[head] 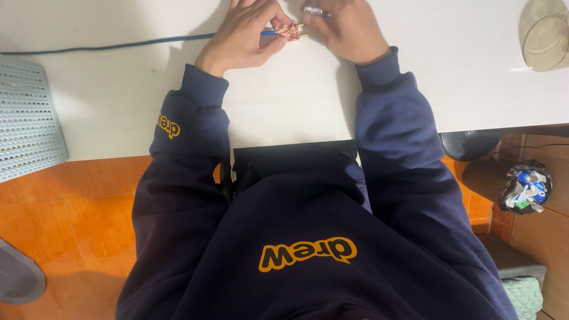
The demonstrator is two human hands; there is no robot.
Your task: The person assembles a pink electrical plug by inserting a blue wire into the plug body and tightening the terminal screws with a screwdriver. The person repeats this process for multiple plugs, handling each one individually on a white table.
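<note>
My left hand (246,35) rests on the white table (284,106) near its far side, pinching a small copper-coloured electrical plug part (291,31) with brass pins. A blue cable (118,45) runs from that part leftwards across the table. My right hand (349,29) is closed around a thin silver tool (314,10), which looks like a screwdriver, with its tip close to the plug part. Both arms wear dark navy sleeves.
A light perforated plastic basket (26,115) lies at the table's left edge. A glass vessel (545,35) stands at the far right. Below are an orange tiled floor (83,219), a bin with rubbish (524,188) at right, and a grey slipper (18,275) at left.
</note>
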